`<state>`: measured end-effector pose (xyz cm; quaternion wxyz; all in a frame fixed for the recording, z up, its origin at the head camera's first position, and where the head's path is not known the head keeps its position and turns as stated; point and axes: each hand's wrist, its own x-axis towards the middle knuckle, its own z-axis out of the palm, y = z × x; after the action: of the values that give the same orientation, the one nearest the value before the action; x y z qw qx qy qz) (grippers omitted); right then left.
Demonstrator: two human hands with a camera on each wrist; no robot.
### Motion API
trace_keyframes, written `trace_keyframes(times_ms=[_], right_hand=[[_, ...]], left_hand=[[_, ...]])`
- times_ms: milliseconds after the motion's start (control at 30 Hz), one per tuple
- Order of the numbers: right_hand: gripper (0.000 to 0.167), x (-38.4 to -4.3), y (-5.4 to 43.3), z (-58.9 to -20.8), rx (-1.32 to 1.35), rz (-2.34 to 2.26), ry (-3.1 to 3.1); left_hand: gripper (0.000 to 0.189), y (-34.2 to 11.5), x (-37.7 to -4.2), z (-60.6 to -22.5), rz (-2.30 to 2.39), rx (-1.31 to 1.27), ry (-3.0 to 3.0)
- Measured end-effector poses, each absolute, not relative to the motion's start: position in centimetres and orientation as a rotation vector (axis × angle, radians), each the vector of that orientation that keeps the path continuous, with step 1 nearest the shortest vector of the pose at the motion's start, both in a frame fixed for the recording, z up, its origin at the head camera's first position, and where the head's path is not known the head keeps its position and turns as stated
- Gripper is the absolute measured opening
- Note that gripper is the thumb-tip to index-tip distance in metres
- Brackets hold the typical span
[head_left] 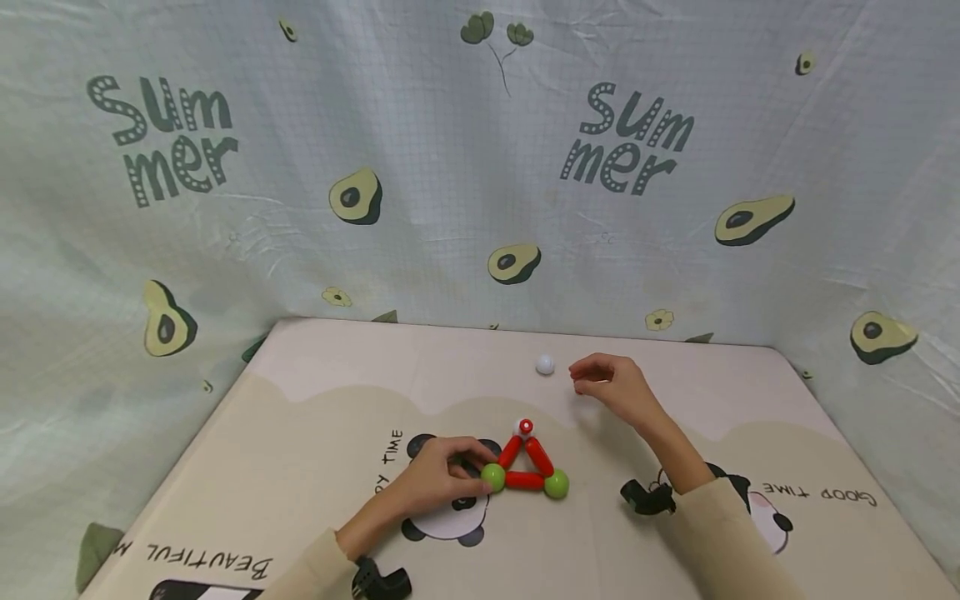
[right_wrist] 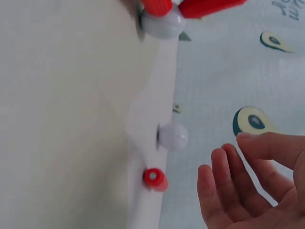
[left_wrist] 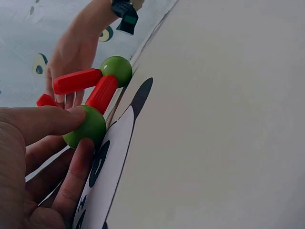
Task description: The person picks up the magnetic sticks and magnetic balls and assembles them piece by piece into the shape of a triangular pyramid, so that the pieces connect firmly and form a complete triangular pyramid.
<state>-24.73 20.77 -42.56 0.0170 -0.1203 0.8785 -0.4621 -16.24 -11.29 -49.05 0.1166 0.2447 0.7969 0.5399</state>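
Note:
A triangle of red rods [head_left: 524, 481] lies on the table, with green balls at its two near corners. My left hand [head_left: 442, 477] pinches the left green ball [left_wrist: 90, 129] between thumb and fingers. The other green ball [head_left: 557, 484] sits at the right corner. At the far corner is a white ball [right_wrist: 164, 23], and a red rod [head_left: 526, 427] points up from it. My right hand [head_left: 609, 385] hovers over the far table with fingers loosely bent, holding nothing. Near it are a loose white ball [head_left: 545, 365] and a loose red rod [right_wrist: 155, 179].
The table [head_left: 315, 467] wears a cover with panda prints and lettering. A pale curtain [head_left: 450, 167] with avocado prints hangs behind it. Black straps with devices [head_left: 648, 497] are on both wrists.

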Motion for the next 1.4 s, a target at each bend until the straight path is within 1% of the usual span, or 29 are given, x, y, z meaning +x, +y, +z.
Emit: trace_keyframes(times_ms=[133, 333, 733, 867, 1200, 1400], right_hand=[[0.025, -25.8, 21.5, -42.6, -0.267, -1.357, 2.798], [0.028, -27.4, 22.1, -42.9, -0.223, -1.265, 2.796], [0.047, -30.0, 21.7, -43.6, -0.065, -1.097, 2.714], [0.051, -30.4, 21.5, -44.0, -0.059, -1.066, 2.69], [0.046, -30.6, 21.4, -44.3, -0.083, -1.038, 2.682], [0.038, -30.3, 21.4, -43.8, -0.13, -1.033, 2.664]], left_hand=[[0.029, -11.4, -16.3, -49.0, 1.58, 0.712, 2.338], [0.029, -11.5, -16.3, -49.0, 1.583, 0.707, 2.337], [0.029, -11.4, -16.1, -49.0, 1.588, 0.709, 2.329], [0.029, -11.3, -16.2, -49.1, 1.59, 0.713, 2.324], [0.028, -11.3, -16.2, -48.9, 1.6, 0.721, 2.317], [0.029, -11.3, -16.2, -48.9, 1.594, 0.716, 2.32]])
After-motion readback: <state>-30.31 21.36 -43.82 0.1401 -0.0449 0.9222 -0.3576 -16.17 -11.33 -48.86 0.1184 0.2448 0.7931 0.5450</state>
